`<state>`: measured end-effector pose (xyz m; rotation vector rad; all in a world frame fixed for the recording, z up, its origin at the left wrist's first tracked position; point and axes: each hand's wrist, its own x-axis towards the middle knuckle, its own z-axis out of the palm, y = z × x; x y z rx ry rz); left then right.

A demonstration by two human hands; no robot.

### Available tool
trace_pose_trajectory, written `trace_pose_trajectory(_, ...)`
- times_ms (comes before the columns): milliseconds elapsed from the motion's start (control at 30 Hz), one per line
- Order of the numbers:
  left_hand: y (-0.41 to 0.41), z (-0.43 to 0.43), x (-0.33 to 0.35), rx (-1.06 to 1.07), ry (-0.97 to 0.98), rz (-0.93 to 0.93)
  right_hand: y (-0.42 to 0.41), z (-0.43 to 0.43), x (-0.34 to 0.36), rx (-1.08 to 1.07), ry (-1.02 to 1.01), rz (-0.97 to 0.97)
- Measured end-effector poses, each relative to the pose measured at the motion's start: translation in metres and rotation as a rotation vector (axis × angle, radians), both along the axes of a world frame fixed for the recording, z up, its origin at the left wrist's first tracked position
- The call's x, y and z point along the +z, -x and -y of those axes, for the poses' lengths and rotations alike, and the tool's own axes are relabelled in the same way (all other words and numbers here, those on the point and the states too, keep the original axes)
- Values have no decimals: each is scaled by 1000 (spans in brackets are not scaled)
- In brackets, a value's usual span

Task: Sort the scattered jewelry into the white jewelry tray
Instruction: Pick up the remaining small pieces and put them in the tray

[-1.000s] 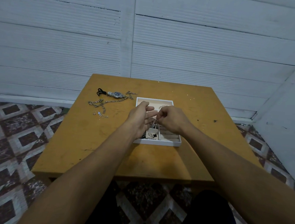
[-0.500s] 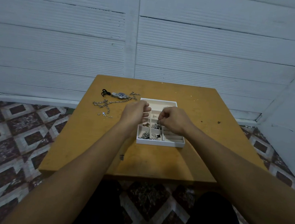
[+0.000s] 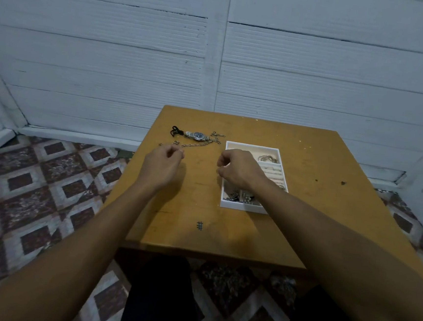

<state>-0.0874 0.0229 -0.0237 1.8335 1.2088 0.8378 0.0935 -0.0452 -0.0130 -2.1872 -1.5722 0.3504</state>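
**Left hand leaves the tray for the loose chain**

Gone from above the white jewelry tray (image 3: 242, 206), the left hand (image 3: 162, 167) is now over the bare desk (image 3: 196, 210). Its fingers (image 3: 179, 154) are curled at the near end of the silver chain (image 3: 194, 145); I cannot tell whether they already pinch a link. The right hand (image 3: 240, 169) hovers over the tray's left rim with its fingers (image 3: 220, 172) loosely curled, and I cannot tell if they hold anything. The chain's long axis runs from the left fingers rightward and farther off, toward the watch (image 3: 197, 135) lying crosswise beyond them. The step likely goes best by pinching one end, lifting slowly so the links trail straight, then gathering the slack with the right fingers over a free compartment.
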Motion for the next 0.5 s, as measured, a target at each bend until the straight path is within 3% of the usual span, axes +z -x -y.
trace_pose_trajectory(167, 27, -7, -7, 13, -148, -131, 24, -25, -11, 54, 27, 75)
trace_pose_trajectory(500, 66, -8, -26, 5, -252, -363, 61, -70, -33, 78, 65, 162)
